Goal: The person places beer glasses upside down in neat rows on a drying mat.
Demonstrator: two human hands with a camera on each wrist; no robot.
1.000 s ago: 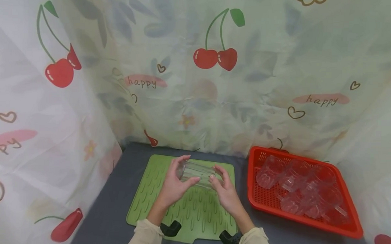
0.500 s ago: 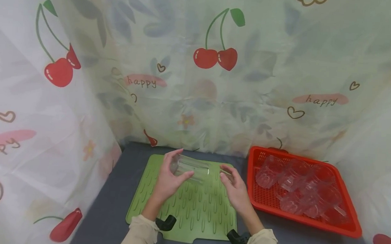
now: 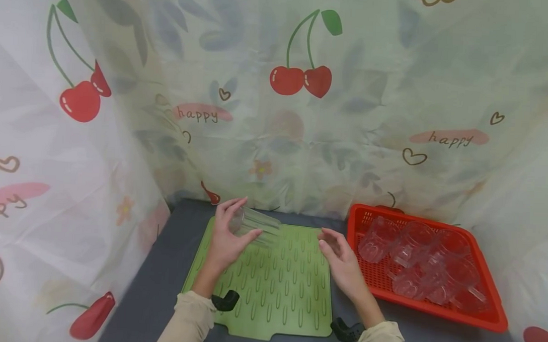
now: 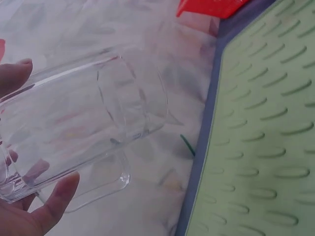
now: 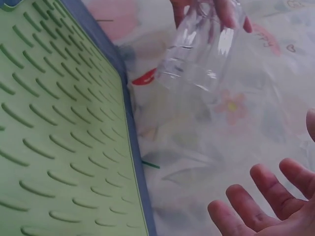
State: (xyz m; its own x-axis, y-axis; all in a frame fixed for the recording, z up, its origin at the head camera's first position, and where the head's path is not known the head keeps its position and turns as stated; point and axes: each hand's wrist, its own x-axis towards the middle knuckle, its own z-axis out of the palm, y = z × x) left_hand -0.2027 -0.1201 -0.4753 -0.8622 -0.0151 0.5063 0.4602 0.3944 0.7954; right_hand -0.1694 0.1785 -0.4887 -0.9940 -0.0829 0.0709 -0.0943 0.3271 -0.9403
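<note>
Over the green mat (image 3: pixel 270 286) on the grey surface (image 3: pixel 161 288), my left hand (image 3: pixel 223 242) now carries the clear glass (image 3: pixel 254 225) alone, fingers (image 3: pixel 249 235) curled round it, tilted toward the mat's far left corner. My right hand (image 3: pixel 343 264), grasping it a second ago, has let go and hangs relaxed beside the red basket (image 3: pixel 432 307).

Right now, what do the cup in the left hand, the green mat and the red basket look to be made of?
The cup, held by the left hand: clear, glossy glass or hard plastic; the curtain shows through it. The green mat: matte, probably silicone or soft rubber, with moulded raised ridges. The red basket: smooth rigid plastic, with a perforated grid floor.
</note>
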